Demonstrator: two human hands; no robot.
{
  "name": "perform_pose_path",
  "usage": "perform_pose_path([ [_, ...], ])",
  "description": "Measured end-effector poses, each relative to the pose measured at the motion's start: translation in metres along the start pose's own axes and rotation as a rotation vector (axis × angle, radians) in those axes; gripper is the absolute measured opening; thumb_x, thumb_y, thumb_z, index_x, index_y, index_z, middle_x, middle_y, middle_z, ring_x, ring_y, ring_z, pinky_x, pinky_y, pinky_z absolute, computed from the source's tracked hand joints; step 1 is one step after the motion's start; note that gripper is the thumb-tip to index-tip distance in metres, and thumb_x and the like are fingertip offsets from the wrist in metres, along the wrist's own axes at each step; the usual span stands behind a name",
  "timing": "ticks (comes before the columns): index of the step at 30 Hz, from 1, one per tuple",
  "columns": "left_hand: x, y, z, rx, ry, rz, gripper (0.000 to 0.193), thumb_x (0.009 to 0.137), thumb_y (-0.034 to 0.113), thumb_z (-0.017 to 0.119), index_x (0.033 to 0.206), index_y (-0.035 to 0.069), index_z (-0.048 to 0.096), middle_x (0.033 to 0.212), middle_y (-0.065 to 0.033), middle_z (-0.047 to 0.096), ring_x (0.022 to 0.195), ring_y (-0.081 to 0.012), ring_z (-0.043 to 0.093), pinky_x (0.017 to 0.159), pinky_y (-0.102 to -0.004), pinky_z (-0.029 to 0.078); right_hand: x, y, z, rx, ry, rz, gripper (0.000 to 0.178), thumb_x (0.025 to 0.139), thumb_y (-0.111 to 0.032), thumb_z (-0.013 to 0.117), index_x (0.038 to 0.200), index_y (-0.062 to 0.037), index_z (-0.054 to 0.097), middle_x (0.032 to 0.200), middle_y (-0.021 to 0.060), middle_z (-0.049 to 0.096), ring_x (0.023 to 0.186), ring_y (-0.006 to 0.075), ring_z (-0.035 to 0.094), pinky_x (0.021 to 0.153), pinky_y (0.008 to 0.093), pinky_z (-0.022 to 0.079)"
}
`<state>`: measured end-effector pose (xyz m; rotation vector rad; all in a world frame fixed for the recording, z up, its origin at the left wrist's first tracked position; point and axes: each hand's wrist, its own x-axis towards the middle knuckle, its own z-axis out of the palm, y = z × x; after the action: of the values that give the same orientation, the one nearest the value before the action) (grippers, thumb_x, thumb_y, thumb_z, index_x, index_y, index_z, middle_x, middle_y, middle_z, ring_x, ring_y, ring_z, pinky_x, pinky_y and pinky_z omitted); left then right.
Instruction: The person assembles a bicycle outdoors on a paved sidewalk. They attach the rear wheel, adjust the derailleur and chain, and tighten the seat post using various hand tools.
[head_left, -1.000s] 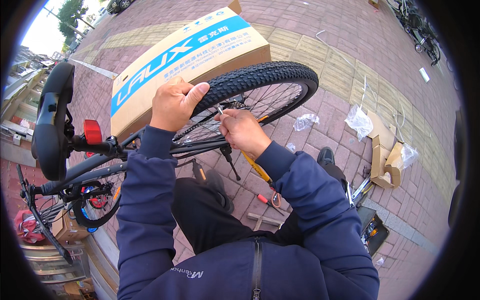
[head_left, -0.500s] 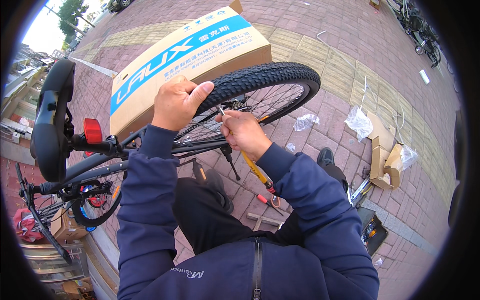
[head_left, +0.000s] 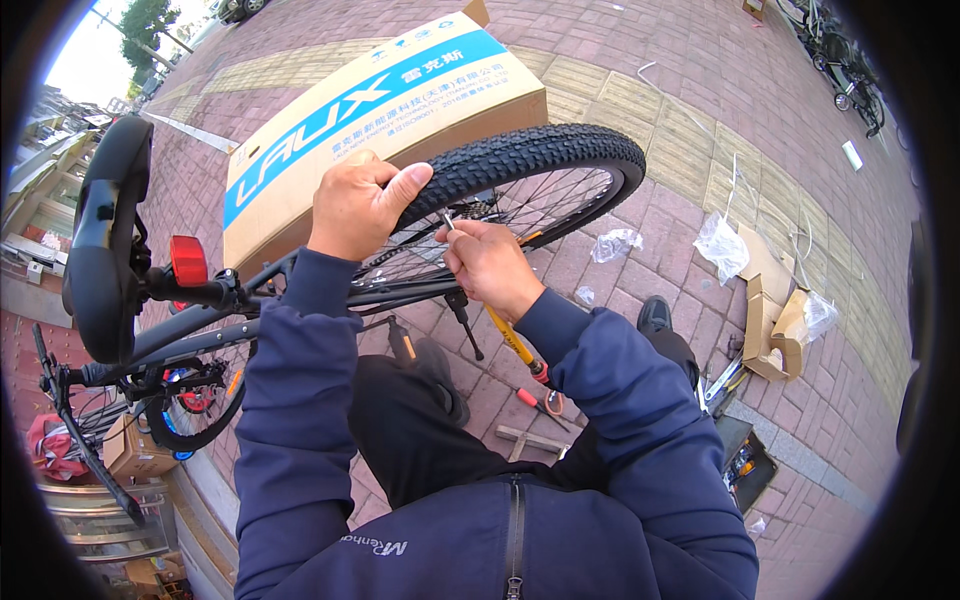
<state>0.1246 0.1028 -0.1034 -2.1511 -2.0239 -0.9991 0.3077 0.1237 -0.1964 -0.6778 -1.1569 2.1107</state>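
"Where's the black tyre (head_left: 545, 153)?"
"At the rear of the bicycle (head_left: 200, 341); the left hand (head_left: 360, 208) clasps it."
"And the right hand (head_left: 492, 266)?"
"Pinching a small metal fitting (head_left: 448, 219) just inside the tyre, a yellow tube (head_left: 511, 336) below. The cardboard box (head_left: 285, 205) lies just beyond."

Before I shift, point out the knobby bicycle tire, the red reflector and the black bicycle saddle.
Knobby bicycle tire (head_left: 530, 150): head view, on the tread.
Red reflector (head_left: 188, 261): head view, mid-face.
Black bicycle saddle (head_left: 100, 270): head view, middle of its body.
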Motion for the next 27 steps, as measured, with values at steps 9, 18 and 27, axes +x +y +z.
perform_pose_path([
  [9,-0.001,-0.002,0.000,-0.014,0.012,0.009,0.055,0.091,0.057,0.070,0.077,0.004,0.077,0.073,-0.0138,0.063,0.069,-0.0319,0.064,0.063,-0.0424,0.048,0.002,0.002,0.001,-0.032,0.007,-0.033,0.023,0.103,-0.018,0.052,0.110,0.0020,0.060,0.065,-0.0015,0.051,0.044,0.0059,0.037,0.040,0.0246,0.029],
  [18,-0.001,-0.001,0.000,0.031,0.016,0.012,0.059,0.091,0.061,0.068,0.077,0.004,0.077,0.073,-0.0140,0.062,0.069,-0.0331,0.064,0.063,-0.0434,0.048,0.001,0.001,0.002,-0.037,0.024,-0.026,0.023,0.103,-0.018,0.051,0.109,0.0021,0.060,0.065,-0.0012,0.052,0.044,0.0064,0.038,0.040,0.0245,0.030],
  [27,-0.001,-0.002,0.000,-0.017,0.008,0.017,0.058,0.092,0.059,0.068,0.077,0.004,0.077,0.072,-0.0153,0.062,0.069,-0.0331,0.063,0.063,-0.0428,0.049,0.005,0.012,-0.009,0.055,0.003,0.047,0.022,0.101,-0.018,0.056,0.096,0.0019,0.065,0.065,0.0000,0.053,0.048,0.0090,0.046,0.041,0.0280,0.033],
])
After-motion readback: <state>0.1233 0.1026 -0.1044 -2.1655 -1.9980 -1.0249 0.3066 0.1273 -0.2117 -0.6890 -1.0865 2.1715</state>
